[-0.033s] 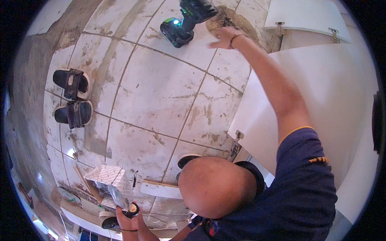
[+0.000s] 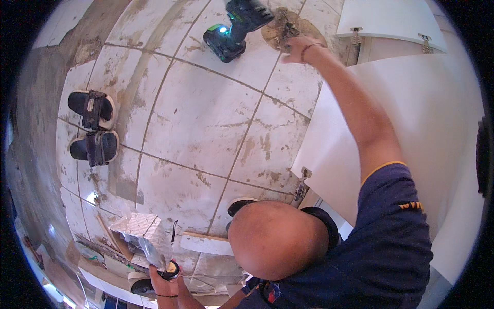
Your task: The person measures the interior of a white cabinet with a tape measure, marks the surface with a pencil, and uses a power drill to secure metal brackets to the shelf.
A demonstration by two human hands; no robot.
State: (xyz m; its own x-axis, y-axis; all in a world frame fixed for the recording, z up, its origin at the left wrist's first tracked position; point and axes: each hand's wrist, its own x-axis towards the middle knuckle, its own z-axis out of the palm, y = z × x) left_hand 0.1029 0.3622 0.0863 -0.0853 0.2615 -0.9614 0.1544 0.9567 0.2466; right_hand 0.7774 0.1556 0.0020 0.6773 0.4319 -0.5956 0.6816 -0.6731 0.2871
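My right hand (image 2: 304, 50), a dark band on its wrist, reaches to the near edge of a round brown wooden disc (image 2: 269, 36) on the floor. Its fingers are apart and smeared by motion, with nothing visible in them. Small dark pieces (image 2: 289, 32) lie on the disc, too blurred to name. Left of it stands a black cordless power drill (image 2: 237, 32) with green trim and a lit lamp. At the lower left my left hand (image 2: 162, 285) is closed around a small round black thing with a yellowish face (image 2: 171, 268); a clear plastic bag (image 2: 148, 249) touches it.
Two dark sandals (image 2: 92, 126) lie on the stained tile floor (image 2: 195, 118). White panels (image 2: 406, 108) with metal hinges (image 2: 304, 176) are at right. A bare knee (image 2: 278, 239) fills the lower middle. A white box (image 2: 138, 225) and boards (image 2: 206, 243) lie at lower left.
My right hand has shifted slightly to the right along the disc's near edge. My left hand and the drill stay about where they were.
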